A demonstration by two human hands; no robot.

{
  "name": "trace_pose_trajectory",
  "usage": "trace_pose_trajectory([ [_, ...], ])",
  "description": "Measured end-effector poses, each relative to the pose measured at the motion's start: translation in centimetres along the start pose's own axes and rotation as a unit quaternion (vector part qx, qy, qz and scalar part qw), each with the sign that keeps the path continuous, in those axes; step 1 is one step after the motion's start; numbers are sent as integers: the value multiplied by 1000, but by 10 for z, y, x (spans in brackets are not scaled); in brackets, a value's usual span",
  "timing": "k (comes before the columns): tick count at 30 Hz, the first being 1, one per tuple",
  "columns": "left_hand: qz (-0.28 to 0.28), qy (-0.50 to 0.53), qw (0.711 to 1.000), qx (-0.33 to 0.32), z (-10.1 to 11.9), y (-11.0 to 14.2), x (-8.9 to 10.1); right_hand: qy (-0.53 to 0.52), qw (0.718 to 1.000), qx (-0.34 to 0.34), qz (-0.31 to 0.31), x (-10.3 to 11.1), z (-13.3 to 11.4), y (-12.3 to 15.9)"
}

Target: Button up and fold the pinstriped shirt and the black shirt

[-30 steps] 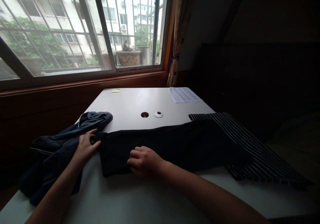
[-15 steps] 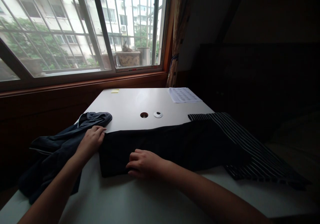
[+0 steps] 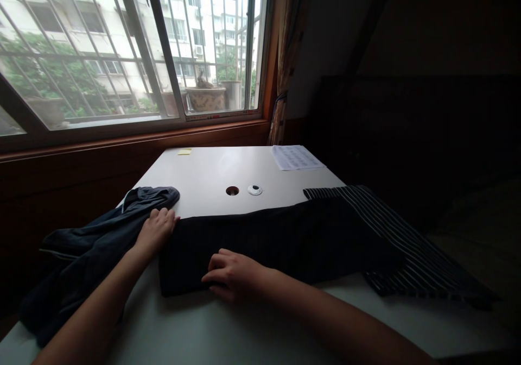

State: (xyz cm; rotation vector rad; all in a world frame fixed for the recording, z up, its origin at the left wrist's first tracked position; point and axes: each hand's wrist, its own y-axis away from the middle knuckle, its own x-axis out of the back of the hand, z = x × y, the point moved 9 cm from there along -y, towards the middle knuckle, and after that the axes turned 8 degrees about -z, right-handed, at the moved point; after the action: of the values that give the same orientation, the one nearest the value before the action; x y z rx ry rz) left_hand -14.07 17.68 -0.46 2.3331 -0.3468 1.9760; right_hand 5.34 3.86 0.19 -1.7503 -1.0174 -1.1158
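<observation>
A long black garment (image 3: pixel 252 234), folded into a strip that looks like trousers, lies across the white table. My left hand (image 3: pixel 157 229) is closed at its upper left corner, with bent fingers on the edge of the cloth. Farther right along the lower edge, my right hand (image 3: pixel 234 275) curls its fingers on the same cloth, thumb towards the near edge; the fingertips are partly hidden. Under the garment's right end sticks out a dark striped piece of clothing (image 3: pixel 391 221). A crumpled dark blue-grey garment (image 3: pixel 97 240) lies left of my left hand, partly behind my forearm.
On the white table (image 3: pixel 203 169) are a yellow sticky note (image 3: pixel 184 151), printed sheets (image 3: pixel 297 157), a round hole (image 3: pixel 232 190) and a white ring-shaped cap (image 3: pixel 255 190). Beyond stands a barred window (image 3: pixel 122 55) with a curtain (image 3: pixel 280 109); the right side is dark.
My left hand has moved slightly down and right at the garment's corner, its fingers more bent. The right hand stays nearly in place. The whole view has shifted a little.
</observation>
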Motion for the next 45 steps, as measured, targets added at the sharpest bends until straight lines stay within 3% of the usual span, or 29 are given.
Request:
trace_pose_trajectory([
  [5, -5, -50, 998, 29, 6, 0, 8, -57, 998, 7, 2, 10, -3, 8],
  [8, 33, -32, 999, 5, 17, -4, 22, -112, 994, -6, 1, 26, 2, 17],
  [11, 76, 19, 993, -90, 47, -8, 40, -97, 991, -72, 57, 47, 27, 27],
  [14, 95, 56, 979, -174, 87, -13, 50, -3, 981, -160, 108, 57, 61, 38],
  [17, 93, 64, 965, -235, 127, -13, 45, 70, 968, -231, 66, 43, 91, 44],
  [20, 75, 63, 962, -256, 149, -10, 25, 69, 961, -268, 6, 25, 107, 50],
  [26, 56, 72, 976, -199, 139, -1, -4, 42, 961, -271, -39, 20, 114, 67],
  [37, 82, 99, 983, -130, 128, 2, 2, 74, 928, -364, -32, 35, 154, 118],
  [41, 145, 117, 969, -162, 123, 11, 23, 101, 919, -379, 18, 42, 152, 124],
  [45, 154, 123, 944, -265, 130, 19, 34, 118, 927, -349, 76, 52, 140, 124],
])
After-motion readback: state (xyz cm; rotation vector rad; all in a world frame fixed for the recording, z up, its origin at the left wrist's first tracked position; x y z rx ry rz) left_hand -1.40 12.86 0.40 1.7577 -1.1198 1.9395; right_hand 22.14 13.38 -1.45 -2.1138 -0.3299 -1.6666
